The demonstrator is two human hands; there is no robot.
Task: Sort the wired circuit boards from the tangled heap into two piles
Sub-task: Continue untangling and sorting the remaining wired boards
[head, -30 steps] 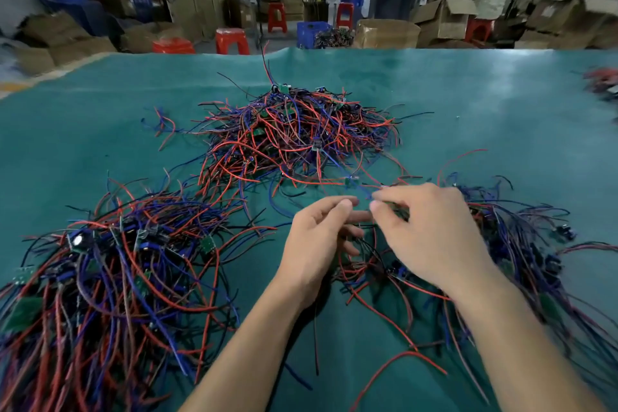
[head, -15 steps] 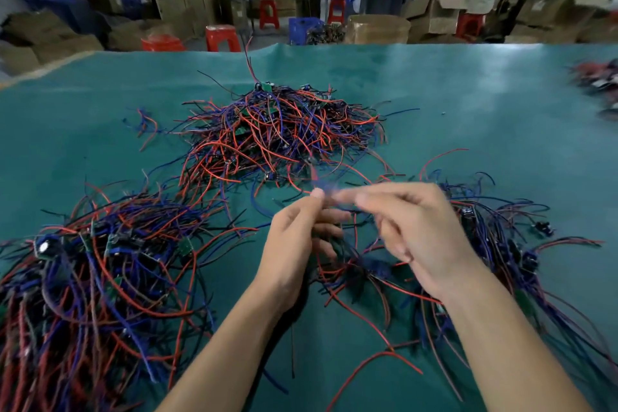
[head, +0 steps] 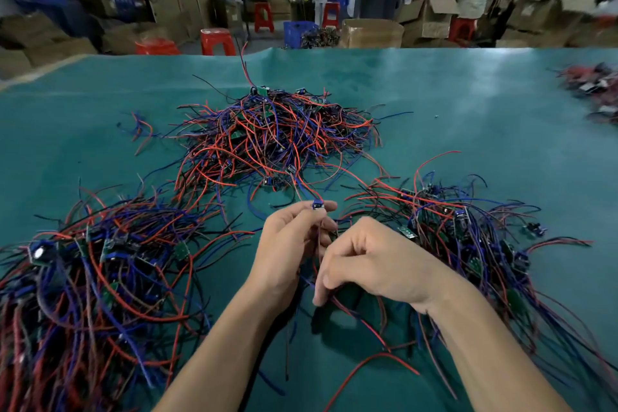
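A tangled heap of red, blue and black wired circuit boards [head: 274, 134] lies at the table's middle back. One sorted pile [head: 90, 271] spreads at the near left, another pile [head: 468, 231] at the near right. My left hand [head: 287, 244] pinches a small blue component [head: 317, 205] at its fingertips, with red wires running from it back toward the heap. My right hand [head: 378, 261] is just right of it and lower, fingers curled round wires that trail down toward me.
The teal table [head: 468, 110] stretches far to the back edge. A further bunch of wired parts [head: 595, 90] lies at the far right. Beyond the table stand red stools, cardboard boxes and people at benches.
My right hand has dropped from the fingertips of the left hand down along the wires toward me. The left hand keeps hold of the small blue component.
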